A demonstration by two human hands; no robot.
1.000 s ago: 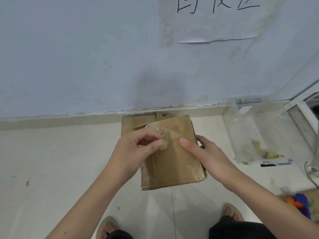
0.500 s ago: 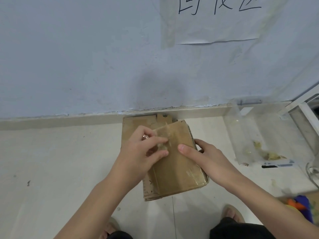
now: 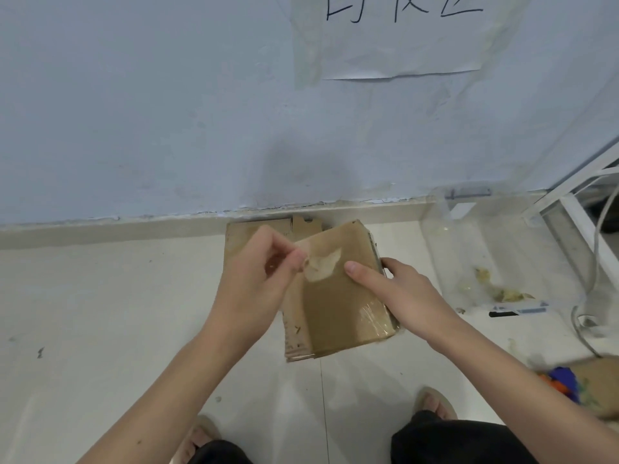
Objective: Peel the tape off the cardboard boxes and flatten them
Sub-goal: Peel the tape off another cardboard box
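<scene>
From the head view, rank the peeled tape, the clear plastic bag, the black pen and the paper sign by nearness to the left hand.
1. Peeled tape, pinched in the left hand.
2. Clear plastic bag, on the floor to the right.
3. Black pen, beyond the bag's near edge, farther right.
4. Paper sign, high on the wall.

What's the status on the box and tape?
Left hand pinches lifted tape. Right hand grips the box, thumb on top. Box flattened, held above the floor; tape partly on. Nothing in the way.
</scene>
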